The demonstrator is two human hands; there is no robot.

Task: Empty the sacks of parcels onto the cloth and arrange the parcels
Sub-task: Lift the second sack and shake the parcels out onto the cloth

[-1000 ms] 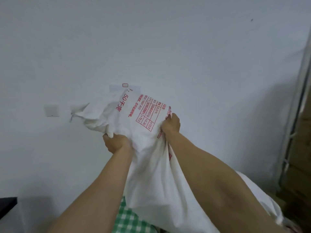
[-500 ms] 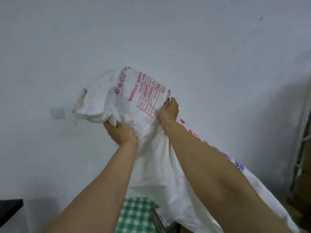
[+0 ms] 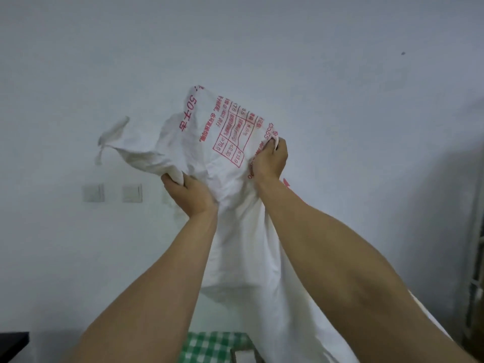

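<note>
A white woven sack (image 3: 243, 247) with red print hangs upside down in front of the wall, its bottom end bunched at the top. My left hand (image 3: 190, 193) grips a fold of that end on the left. My right hand (image 3: 269, 159) clutches the printed edge on the right. Both arms are stretched up and forward. Below, a strip of green-and-white checked cloth (image 3: 209, 345) shows, with the corner of a parcel (image 3: 245, 355) lying on it under the sack. The sack's mouth is hidden behind my arms.
A plain white wall fills the view, with two wall switches (image 3: 112, 193) at the left. A dark surface edge (image 3: 13, 345) sits at the bottom left. A metal frame (image 3: 476, 271) runs down the right side.
Both hands have lifted the sack's bottom end higher and it has flapped. More of the checked cloth and a parcel corner have come into view below.
</note>
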